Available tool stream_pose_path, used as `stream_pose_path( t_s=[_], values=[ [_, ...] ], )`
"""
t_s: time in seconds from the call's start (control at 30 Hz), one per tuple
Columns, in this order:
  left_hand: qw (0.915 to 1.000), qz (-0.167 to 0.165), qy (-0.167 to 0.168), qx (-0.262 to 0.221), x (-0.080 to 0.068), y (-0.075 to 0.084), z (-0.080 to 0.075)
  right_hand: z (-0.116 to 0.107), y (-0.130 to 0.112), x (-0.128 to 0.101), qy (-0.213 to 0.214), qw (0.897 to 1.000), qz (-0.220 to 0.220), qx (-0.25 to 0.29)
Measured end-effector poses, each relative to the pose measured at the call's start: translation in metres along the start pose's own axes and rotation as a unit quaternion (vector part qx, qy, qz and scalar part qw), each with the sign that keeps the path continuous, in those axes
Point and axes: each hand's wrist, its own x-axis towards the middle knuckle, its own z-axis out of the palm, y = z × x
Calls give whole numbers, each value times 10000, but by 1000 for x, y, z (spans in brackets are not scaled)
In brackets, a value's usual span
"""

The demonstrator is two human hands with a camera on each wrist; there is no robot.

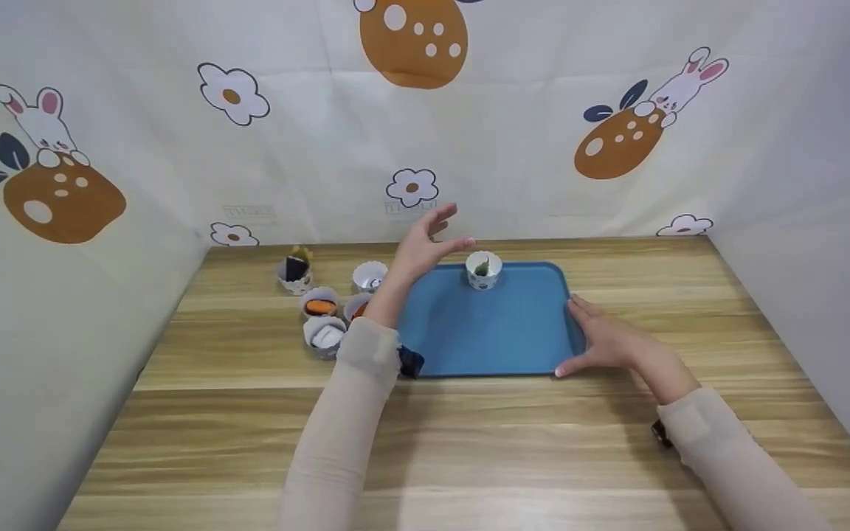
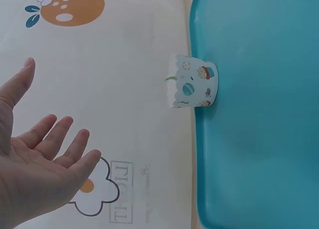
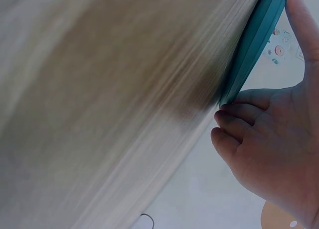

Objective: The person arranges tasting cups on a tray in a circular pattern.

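Observation:
A paper baking cup (image 1: 483, 271) with a small green cactus-like piece in it stands on the blue tray (image 1: 499, 324), near its far edge. My left hand (image 1: 422, 247) hovers just left of this cup with fingers and thumb spread and nothing between them. In the left wrist view, the printed cup (image 2: 195, 83) sits apart from the left hand (image 2: 50, 164). At the tray's right side, my right hand (image 1: 606, 341) touches the rim, fingers along the side and thumb by the near corner. The right wrist view shows the right hand's (image 3: 279, 134) fingertips against the tray rim (image 3: 251, 45).
Several more paper cups are grouped left of the tray: one with a dark piece (image 1: 296, 271), one with an orange piece (image 1: 319, 305), one with a white piece (image 1: 325, 335). My left forearm partly covers another cup (image 1: 356, 306). A patterned curtain (image 1: 307, 147) hangs behind the wooden table (image 1: 248, 442).

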Motion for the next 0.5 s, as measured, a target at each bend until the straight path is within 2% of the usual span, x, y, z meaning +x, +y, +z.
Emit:
stream_pose_path(
  t_s=[0.3, 0.5],
  values=[
    [9999, 66, 101, 26, -6, 6, -17, 0, 1, 1, 5, 10000, 2, 43],
    [9998, 112, 96, -131, -8, 7, -28, 0, 2, 2, 37, 9999, -101, -14]
  ],
)
